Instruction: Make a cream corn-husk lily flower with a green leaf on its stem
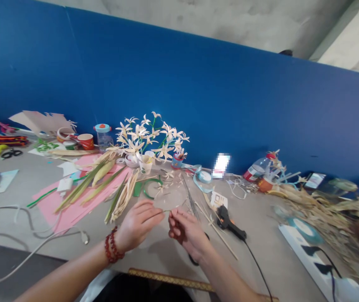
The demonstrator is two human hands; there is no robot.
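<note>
both hands at a thin strand, middle of the table [248, 272].
left hand [141, 222] and right hand [187, 233] nearly closed, fingertips pinching the thin strand [166, 210] between them; black glue gun [229, 224] lies near the right hand, white flowers [152, 136] stand beyond, pink paper [81, 209] under pale husks [104, 174] to the left.

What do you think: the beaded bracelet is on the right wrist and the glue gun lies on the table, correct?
Wrong wrist: the head view shows the beaded bracelet on the left wrist, and the glue gun on the table.
</note>
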